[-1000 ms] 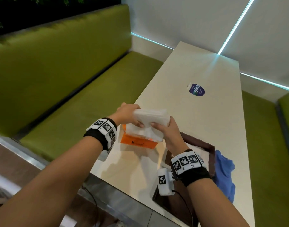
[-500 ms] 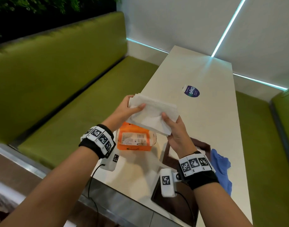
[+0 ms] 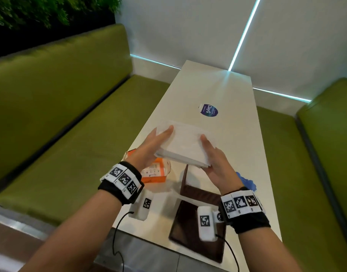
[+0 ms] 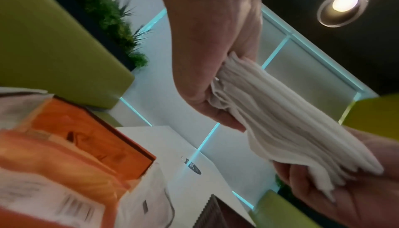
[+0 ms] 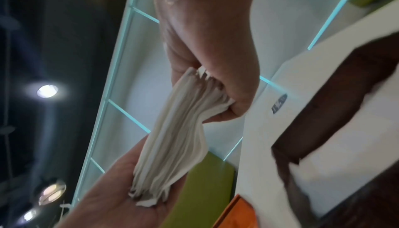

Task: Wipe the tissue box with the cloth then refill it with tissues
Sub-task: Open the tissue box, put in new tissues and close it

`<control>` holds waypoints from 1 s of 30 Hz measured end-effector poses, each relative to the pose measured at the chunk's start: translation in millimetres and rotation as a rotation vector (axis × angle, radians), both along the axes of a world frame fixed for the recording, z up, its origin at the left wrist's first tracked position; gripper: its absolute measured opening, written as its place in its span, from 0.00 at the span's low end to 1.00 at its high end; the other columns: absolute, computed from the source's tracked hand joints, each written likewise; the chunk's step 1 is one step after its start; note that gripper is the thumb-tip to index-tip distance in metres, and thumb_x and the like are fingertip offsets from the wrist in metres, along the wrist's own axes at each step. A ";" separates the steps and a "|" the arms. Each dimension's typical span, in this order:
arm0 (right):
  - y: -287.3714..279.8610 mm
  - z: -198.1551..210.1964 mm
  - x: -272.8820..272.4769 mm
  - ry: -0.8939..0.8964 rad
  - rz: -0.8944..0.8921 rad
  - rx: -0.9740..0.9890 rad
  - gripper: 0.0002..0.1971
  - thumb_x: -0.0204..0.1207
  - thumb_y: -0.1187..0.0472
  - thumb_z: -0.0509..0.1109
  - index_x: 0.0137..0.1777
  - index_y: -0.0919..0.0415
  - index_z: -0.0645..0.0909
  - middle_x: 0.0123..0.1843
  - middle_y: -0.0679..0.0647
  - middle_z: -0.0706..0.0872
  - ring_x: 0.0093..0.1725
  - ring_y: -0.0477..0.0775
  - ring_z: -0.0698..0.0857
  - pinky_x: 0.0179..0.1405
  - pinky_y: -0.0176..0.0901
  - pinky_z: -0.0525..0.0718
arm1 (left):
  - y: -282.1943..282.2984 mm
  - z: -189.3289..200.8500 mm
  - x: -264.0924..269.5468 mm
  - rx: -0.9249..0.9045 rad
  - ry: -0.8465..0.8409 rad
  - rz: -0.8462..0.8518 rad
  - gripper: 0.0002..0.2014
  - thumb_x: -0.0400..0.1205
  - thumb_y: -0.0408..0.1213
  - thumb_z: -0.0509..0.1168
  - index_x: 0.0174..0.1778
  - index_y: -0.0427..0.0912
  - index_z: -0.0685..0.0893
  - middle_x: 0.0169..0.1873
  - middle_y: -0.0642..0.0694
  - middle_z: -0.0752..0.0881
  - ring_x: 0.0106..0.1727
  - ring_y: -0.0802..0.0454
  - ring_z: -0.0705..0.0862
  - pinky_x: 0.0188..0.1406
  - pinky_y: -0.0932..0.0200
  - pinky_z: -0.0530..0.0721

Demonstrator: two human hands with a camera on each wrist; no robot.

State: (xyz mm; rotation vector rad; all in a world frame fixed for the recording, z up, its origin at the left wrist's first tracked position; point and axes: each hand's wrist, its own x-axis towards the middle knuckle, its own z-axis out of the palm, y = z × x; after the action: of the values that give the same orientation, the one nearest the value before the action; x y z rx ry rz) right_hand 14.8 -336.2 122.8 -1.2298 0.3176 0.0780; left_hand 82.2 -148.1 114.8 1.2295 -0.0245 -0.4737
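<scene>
Holding now: we have the thick white stack of folded paper tissues [image 3: 183, 147] lifted clear above the table, one end in each hand
Orange wrapper: the torn orange-and-clear plastic tissue packet [image 3: 156, 171] lies on the long white table [image 3: 217, 89] below our left wrist; it looks emptied, though we cannot see inside it
Left hand: our left hand [image 3: 149, 148] grasps the stack's left end, thumb over the top and fingers beneath; the left wrist view shows the sheets pinched there
Tissue box: the dark brown box [image 3: 190, 190] sits on the table just under the stack, toward our right; its flat brown lid [image 3: 185, 228] lies nearer us, so the box is open
Right hand: our right hand [image 3: 215, 163] clamps the stack's right end, thumb on top
Cloth: the crumpled blue cloth [image 3: 247, 182] rests beside the box, let go
Done, we judge: wiping seems finished; tissues unwrapped
Left: lowering the stack into the box; closing the lid
</scene>
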 end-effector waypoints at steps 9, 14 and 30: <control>-38.6 10.8 -36.2 -0.073 -0.044 -0.134 0.26 0.78 0.54 0.70 0.76 0.57 0.72 0.69 0.54 0.85 0.70 0.56 0.83 0.72 0.55 0.78 | -47.8 -1.4 -15.4 -0.022 -0.023 -0.084 0.29 0.81 0.52 0.68 0.75 0.39 0.74 0.66 0.39 0.85 0.64 0.43 0.87 0.59 0.50 0.87; -64.6 16.1 -51.1 -0.005 -0.094 -0.228 0.16 0.80 0.62 0.68 0.67 0.61 0.78 0.58 0.57 0.89 0.50 0.50 0.91 0.46 0.39 0.90 | -69.9 0.9 -26.9 0.330 -0.109 -0.064 0.24 0.82 0.55 0.66 0.67 0.46 0.70 0.60 0.48 0.84 0.58 0.52 0.85 0.64 0.51 0.81; -65.3 -37.0 -34.1 0.427 0.034 -1.094 0.22 0.83 0.58 0.63 0.70 0.73 0.69 0.67 0.70 0.80 0.65 0.68 0.80 0.57 0.49 0.78 | -107.7 -42.7 -52.5 0.959 -0.371 -0.250 0.12 0.86 0.29 0.54 0.65 0.36 0.68 0.44 0.43 0.78 0.34 0.55 0.74 0.30 0.60 0.70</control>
State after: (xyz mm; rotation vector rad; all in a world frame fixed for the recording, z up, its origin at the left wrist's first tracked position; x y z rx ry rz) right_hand -19.3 -401.5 85.8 -2.3087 0.7665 0.2140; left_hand 29.7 -255.8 72.0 2.2650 -0.2976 -0.4776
